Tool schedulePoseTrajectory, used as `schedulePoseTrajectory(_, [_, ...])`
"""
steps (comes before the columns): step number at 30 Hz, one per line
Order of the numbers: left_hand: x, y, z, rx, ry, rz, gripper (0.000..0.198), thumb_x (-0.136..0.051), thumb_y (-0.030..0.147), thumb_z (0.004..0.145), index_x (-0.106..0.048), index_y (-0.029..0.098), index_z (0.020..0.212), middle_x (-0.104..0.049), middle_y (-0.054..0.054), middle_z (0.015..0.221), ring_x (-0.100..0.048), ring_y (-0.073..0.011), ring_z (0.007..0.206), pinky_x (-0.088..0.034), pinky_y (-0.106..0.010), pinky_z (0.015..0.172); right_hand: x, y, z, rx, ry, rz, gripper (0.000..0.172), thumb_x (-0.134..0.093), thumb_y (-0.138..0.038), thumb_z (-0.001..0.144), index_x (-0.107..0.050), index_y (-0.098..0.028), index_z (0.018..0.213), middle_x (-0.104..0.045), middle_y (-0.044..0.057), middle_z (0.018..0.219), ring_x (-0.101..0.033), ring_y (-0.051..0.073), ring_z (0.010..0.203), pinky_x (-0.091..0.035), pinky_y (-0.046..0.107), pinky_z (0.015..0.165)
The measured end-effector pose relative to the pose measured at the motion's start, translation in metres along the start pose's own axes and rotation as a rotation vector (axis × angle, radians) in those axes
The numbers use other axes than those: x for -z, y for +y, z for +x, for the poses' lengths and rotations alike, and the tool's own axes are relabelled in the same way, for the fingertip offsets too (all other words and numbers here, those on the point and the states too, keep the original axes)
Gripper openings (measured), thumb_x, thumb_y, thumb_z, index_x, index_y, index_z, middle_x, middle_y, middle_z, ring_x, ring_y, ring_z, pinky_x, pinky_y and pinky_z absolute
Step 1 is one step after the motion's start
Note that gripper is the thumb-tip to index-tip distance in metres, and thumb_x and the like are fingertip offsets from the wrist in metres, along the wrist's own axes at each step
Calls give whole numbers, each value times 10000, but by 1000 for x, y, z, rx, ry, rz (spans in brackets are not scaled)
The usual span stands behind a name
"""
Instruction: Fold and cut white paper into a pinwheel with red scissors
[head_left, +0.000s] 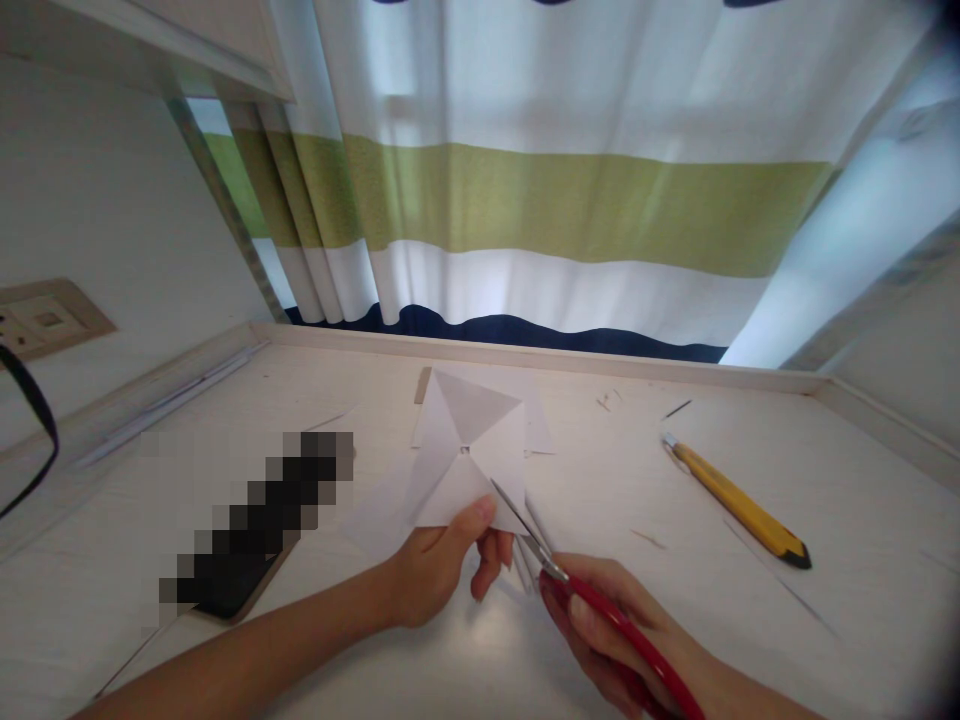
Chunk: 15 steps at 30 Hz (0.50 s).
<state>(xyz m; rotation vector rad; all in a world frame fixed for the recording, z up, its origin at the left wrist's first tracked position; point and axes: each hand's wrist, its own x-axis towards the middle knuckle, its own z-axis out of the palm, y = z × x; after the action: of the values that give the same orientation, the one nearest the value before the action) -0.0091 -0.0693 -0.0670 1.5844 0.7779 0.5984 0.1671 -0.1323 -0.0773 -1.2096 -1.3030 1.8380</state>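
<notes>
A square of white paper [495,440] with diagonal creases and a tiny square hole at its centre is pinched at its near edge by my left hand [450,555], thumb on top and fingers beneath. My right hand [600,610] grips red-handled scissors [622,625]. Their metal blades point up and left, lying along the diagonal at the paper's near right corner. One blade shows above the sheet; part of the other is hidden by the paper. More white paper [538,420] lies on the table behind the held square.
A yellow utility knife [739,500] lies on the right of the white table [600,480], near a thin dark strip [677,409]. A phone [232,590], partly pixelated, is at the left. Small scraps [609,400] lie toward the back. A raised rim and a striped curtain [562,200] bound the far side.
</notes>
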Motion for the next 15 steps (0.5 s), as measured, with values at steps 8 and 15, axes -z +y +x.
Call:
schedulePoseTrajectory(8, [-1,-1,2,-28,15,-1,527,-205,453,837,-437,168,460,-421,20,388,-447,-110,471,-375,-226,626,0,-7,0,-36,-28,0,568,-487,-668,595,-388,-151,809,-325,-117,430,-242,11,304,-183,148,293])
schedulePoseTrajectory(15, [-1,-1,2,5,36,10,547,-209,465,829,-421,171,419,-406,16,383,-444,-115,481,-378,-224,627,0,-6,1,-4,-73,62,492,-506,-634,617,-392,-165,712,-297,-121,411,-225,5,304,-179,143,294])
